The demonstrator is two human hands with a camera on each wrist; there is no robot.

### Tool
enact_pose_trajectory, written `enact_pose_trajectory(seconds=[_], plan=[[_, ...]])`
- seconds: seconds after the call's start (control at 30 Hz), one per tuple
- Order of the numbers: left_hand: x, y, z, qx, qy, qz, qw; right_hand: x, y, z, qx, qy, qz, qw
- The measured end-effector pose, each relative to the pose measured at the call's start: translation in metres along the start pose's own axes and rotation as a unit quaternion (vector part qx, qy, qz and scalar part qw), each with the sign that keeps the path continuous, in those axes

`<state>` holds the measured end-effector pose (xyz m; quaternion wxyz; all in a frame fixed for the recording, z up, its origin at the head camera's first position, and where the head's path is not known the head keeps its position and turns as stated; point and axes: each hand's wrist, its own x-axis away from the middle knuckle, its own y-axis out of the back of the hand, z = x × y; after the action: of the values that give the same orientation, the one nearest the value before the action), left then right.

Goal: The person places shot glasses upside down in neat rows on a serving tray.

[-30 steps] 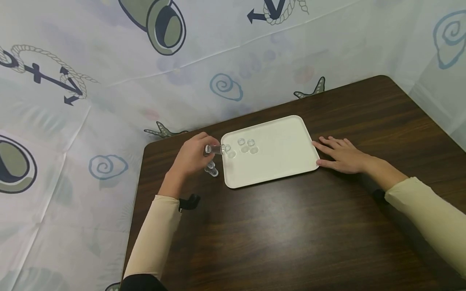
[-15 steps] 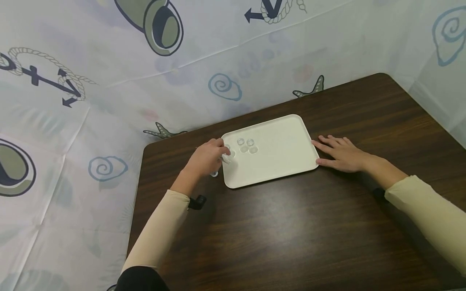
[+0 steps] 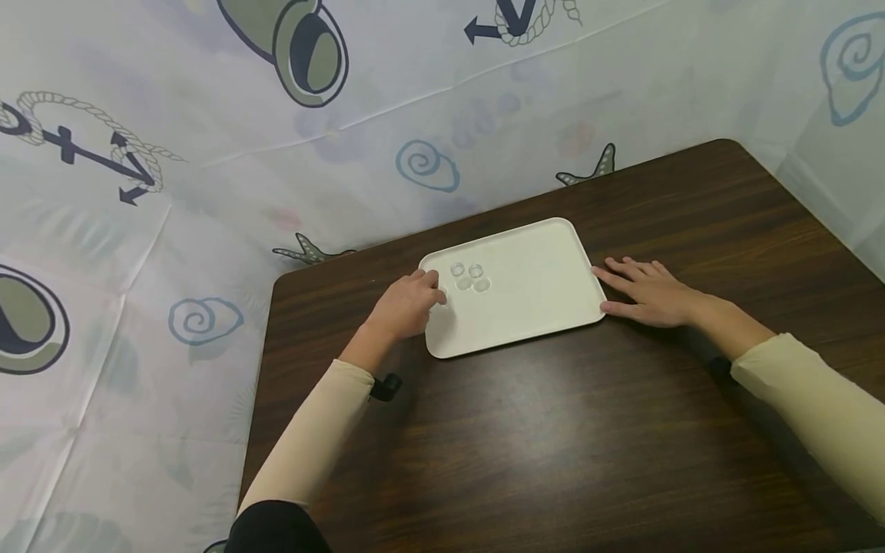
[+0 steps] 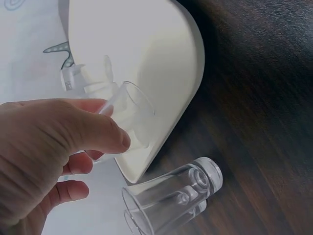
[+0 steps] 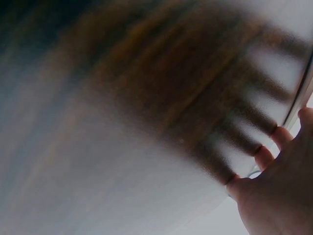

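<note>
Left hand (image 3: 405,305) pinches a cup (image 4: 136,115) by the tray's (image 3: 532,288) left end; right hand (image 3: 650,299), fingers spread, apparently touches its right edge.

Your dark brown, wood-grained table (image 3: 539,445) has rounded far corners. On it you have a cream, rectangular, shallow-rimmed tray (image 3: 535,284); just beside the tray's left end are clear, thick-based cylindrical glasses (image 4: 171,198), standing or lying you cannot tell. Your right hand (image 3: 653,298) rests there, fingers spread, touching the tray's right edge.
</note>
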<state>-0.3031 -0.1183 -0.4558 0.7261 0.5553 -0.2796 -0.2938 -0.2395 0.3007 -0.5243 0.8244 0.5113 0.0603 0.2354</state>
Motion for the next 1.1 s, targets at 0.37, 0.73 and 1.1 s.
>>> enact_pose_trajectory(seconds=[0.37,0.73,1.1], plan=[[-0.0018,-0.0074,0.0007,-0.016,-0.013,-0.006,0.9998,0.0000,0.0012,0.0011,0.000,-0.002,0.002,1.000],[-0.0024,-0.0073,-0.0009,-0.016,-0.015,-0.009,0.9997,-0.0002,-0.0010,-0.0013,-0.002,-0.002,0.000,1.000],[0.0001,-0.0073,0.0047,0.011,-0.013,-0.011,0.9998,-0.0012,-0.0020,-0.0021,-0.003,-0.001,-0.003,1.000]])
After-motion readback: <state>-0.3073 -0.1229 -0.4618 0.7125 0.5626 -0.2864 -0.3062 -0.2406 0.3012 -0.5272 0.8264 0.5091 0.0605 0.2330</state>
